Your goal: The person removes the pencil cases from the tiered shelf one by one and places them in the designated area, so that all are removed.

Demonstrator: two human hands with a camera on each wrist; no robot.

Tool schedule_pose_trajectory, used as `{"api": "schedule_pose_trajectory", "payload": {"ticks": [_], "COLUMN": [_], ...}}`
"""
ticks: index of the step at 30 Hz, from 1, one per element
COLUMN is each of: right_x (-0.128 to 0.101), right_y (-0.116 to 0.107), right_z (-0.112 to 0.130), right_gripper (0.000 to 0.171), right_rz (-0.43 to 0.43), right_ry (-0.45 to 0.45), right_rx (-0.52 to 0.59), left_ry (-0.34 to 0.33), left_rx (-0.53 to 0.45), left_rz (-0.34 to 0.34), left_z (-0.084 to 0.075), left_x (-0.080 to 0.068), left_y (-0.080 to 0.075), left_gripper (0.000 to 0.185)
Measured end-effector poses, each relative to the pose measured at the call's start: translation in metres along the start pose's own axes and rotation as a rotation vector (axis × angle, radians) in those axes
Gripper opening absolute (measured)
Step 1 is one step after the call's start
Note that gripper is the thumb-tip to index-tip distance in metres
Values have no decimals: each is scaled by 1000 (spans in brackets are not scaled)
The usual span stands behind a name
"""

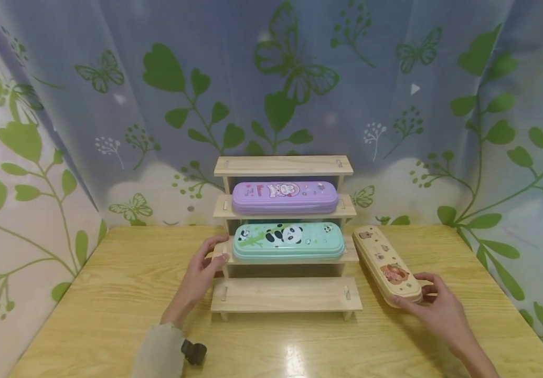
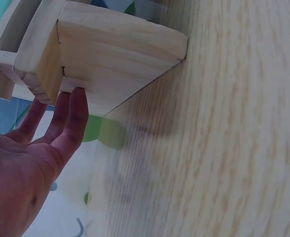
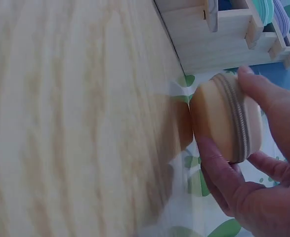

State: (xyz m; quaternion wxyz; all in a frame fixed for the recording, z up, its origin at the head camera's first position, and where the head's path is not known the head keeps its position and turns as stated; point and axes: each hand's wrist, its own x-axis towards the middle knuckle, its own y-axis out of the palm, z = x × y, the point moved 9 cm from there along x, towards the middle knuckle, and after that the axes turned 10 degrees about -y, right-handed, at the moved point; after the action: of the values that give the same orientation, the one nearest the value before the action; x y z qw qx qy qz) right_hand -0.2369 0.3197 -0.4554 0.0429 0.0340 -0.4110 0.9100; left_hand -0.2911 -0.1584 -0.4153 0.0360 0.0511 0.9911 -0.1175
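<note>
Left hand point(image 1: 198, 273) grips stepped wooden rack point(image 1: 285, 296), apparently for steadiness; right hand point(image 1: 441, 311) pinches cream zippered pencil case point(image 1: 385, 262) near one end.

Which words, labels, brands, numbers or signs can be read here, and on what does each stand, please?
Nothing can be read with certainty.
Purple, rounded oblong case: reddish marks on top resemble lettering, too small and blurred to read.
Cream, oblong zipped case: any print among its pictures is too small to read.
Mint-green, oblong panda case: no lettering discernible.
</note>
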Motion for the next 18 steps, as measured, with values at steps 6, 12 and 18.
{"api": "schedule_pose_trajectory", "payload": {"ticks": [6,12,18], "right_x": [-2,-4,-4], "right_y": [5,10,0], "right_z": [1,-2,4], "right_gripper": [82,80,68], "right_rz": [30,59,-36], "right_ry": [-15,-18,-69], "right_rx": [-4,11,2], "left_ry": [5,11,9], "left_rx": [2,5,11], "left_rz": [-3,0,-5], "left_z": [0,1,1], "left_x": [-1,0,0], "left_y": [0,0,0], "left_gripper": [40,39,39]}}
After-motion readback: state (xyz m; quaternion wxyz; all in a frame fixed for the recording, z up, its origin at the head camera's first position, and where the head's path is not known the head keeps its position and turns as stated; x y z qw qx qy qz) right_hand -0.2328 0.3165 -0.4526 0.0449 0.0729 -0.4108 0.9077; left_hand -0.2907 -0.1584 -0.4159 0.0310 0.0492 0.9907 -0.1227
